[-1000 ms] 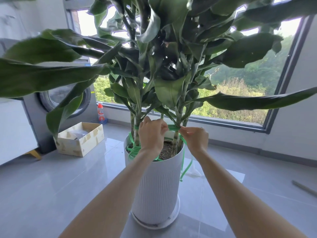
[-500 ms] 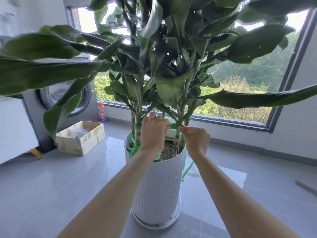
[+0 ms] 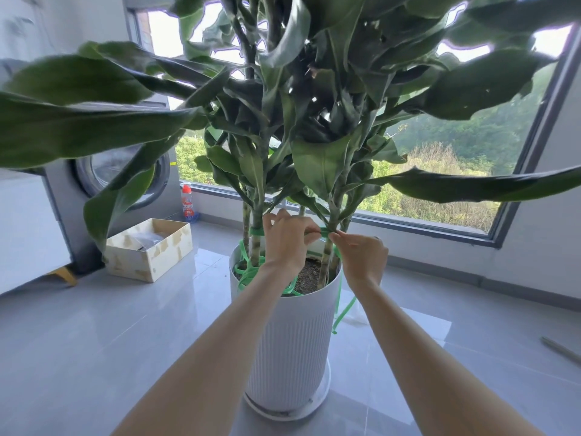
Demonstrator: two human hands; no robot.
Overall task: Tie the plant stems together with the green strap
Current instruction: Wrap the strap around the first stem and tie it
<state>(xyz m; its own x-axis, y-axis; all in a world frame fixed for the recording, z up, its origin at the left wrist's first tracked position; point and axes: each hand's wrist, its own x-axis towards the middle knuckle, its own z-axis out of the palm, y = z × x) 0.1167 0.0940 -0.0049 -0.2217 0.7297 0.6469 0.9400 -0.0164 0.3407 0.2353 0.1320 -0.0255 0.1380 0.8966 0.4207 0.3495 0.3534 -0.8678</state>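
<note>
We are pinching the green strap at the stems, left hand and right hand each in a closed grip. Any slackening, we are guessing, is risking the loop slipping.

Your left hand edges right along the green strap; gap to your right hand narrows.

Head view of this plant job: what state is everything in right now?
Left hand, grips the green strap.
Right hand, pinches the strap beside a stem.
Green strap, looped round the plant stems, slack coiled in the white pot.
White pot, upright.
Cardboard box, open.
Washing machine door, shut.
Bottle, upright.
</note>
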